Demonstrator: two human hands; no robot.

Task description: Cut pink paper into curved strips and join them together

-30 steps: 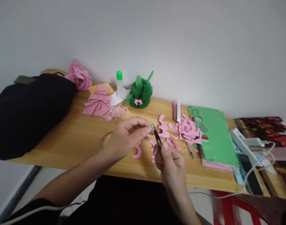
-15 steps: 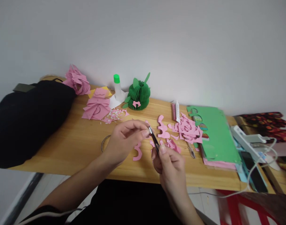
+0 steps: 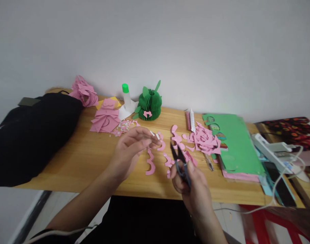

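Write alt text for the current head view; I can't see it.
The right hand grips dark snips, blades parted; the left hand has small white strips at its fingertips. Pink paper cutouts lie on the wooden table below, with a green pleated ornament and green-capped tube behind.

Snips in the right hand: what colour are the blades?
The blades look black; the head view shows them best.
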